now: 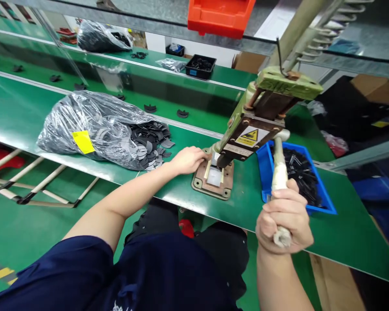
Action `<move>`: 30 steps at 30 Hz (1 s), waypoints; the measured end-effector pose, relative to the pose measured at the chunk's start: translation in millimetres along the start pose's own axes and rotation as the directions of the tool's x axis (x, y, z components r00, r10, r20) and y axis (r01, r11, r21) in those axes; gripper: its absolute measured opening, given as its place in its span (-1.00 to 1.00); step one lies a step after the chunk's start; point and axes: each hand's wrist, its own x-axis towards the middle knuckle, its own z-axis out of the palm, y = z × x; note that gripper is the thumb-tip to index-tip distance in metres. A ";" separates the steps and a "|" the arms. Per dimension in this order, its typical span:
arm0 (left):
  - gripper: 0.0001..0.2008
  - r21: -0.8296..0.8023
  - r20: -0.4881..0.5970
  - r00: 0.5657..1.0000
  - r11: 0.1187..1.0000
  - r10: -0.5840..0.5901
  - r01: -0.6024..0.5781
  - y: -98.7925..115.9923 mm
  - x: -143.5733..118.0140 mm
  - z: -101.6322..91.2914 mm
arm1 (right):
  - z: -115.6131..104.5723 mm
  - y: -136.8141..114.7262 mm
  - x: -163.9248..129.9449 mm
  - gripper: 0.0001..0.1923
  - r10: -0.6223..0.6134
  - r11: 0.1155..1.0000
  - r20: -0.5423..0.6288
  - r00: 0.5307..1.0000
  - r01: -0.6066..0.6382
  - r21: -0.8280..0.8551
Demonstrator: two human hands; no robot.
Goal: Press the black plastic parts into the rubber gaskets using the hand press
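My right hand [283,216] is wrapped round the taped lever handle [279,166] of a green hand press [246,119]. My left hand [188,160] lies at the left side of the press base [212,190], its fingertips close to the fixture [215,175] under the press head. Its fingers look drawn together, and their tips are partly hidden, so any part in them does not show. Left of this hand, a clear plastic bag [97,125] with a yellow label lies open, with dark curved pieces [149,142] spilling from its mouth.
A blue bin [324,203] of black parts stands right of the press. Behind the bench, a green conveyor belt [132,101] carries several spaced dark pieces. A black tray [201,67] stands farther back. Overhead, a metal shelf holds a red-orange bin [220,17].
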 end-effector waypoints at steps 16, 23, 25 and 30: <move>-0.40 0.510 0.470 0.802 0.855 -0.369 0.095 -144.2 13.3 -59.5 | 4.6 7.3 -0.1 -0.69 -0.107 0.992 -0.063 0.992 0.110 0.053; -0.74 0.407 0.520 0.822 0.914 -0.231 0.000 -123.4 9.7 -66.5 | 7.1 6.2 2.2 -0.70 -0.125 0.989 -0.061 0.990 0.130 0.076; -0.83 0.374 0.541 0.817 0.927 -0.198 -0.023 -112.6 9.3 -67.8 | 8.2 6.7 2.6 -0.70 -0.140 0.986 -0.073 0.987 0.146 0.086; -0.71 0.248 0.501 0.858 0.969 -0.115 -0.016 -77.5 10.4 -68.0 | 7.9 6.1 3.2 -0.75 -0.156 0.983 -0.058 0.986 0.161 0.087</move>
